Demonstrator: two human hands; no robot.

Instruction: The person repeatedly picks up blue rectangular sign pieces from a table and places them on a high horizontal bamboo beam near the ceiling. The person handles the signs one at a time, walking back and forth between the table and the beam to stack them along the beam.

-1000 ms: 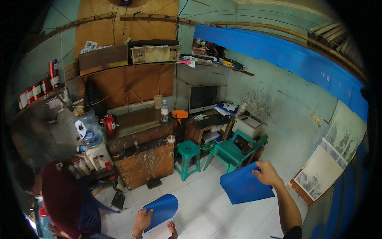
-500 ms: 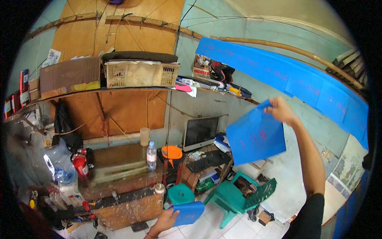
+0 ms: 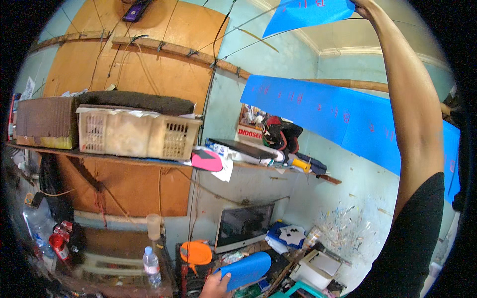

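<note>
High at the top edge, my right hand (image 3: 365, 9) pinches the corner of a blue sheet (image 3: 310, 17) with red markings. That sheet hangs down to the left of the hand, partly cut off by the picture's edge. Low in the middle, my left hand (image 3: 216, 285) grips a bent stack of blue sheets (image 3: 248, 269), its thumb on top. A row of blue sheets (image 3: 318, 111) with similar red markings hangs edge to edge along the right wall, below a bamboo pole (image 3: 348, 85). My right forearm covers part of that row.
A wall shelf holds a cardboard box (image 3: 45, 123), a cream plastic basket (image 3: 139, 135) and a dark helmet (image 3: 281, 134). Below stand a computer monitor (image 3: 244, 226), a water bottle (image 3: 151, 268), an orange stool-like seat (image 3: 196, 253) and a printer (image 3: 316, 268). Thin cords (image 3: 238, 47) cross overhead.
My right hand has risen to the top edge with its blue sheet. The view has tilted upward, and my left hand still holds its stack in the lower middle.
</note>
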